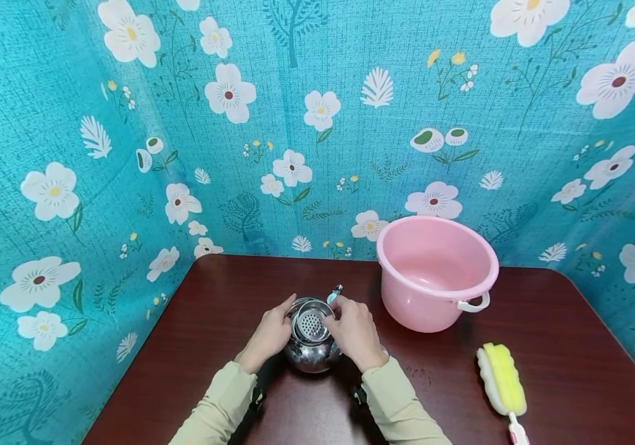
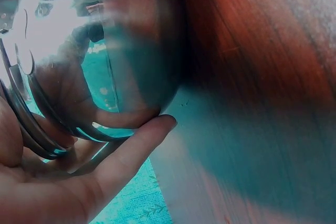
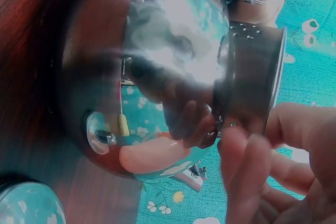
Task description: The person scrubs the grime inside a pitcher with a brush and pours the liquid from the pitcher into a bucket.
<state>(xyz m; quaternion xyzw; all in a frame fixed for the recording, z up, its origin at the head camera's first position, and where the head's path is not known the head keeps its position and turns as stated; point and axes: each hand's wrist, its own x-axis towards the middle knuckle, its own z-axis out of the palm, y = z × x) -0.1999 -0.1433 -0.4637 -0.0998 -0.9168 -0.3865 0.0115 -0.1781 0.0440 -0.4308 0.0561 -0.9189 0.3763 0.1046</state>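
A shiny round metal teapot [image 1: 312,357] stands on the table in the head view, its spout [image 1: 335,293] pointing away to the right. Against its left side, my left hand [image 1: 270,332] holds the pot, fingers bent along the body and near the rim [image 2: 47,148]. At the pot's mouth is a metal strainer basket [image 1: 312,324] with a perforated bottom. My right hand [image 1: 354,329] pinches the strainer's edge between thumb and fingers. In the right wrist view the strainer's wall [image 3: 252,77] stands out of the opening. How deep its lower end sits is hidden.
A pink basin [image 1: 423,309] with a white handle stands behind and right. The yellow-and-white sponge brush [image 1: 502,378] lies at the front right. A shiny round object [image 3: 31,205] rests beside the pot, mostly hidden by my right wrist in the head view. Floral curtain [image 1: 317,154] hangs behind the table.
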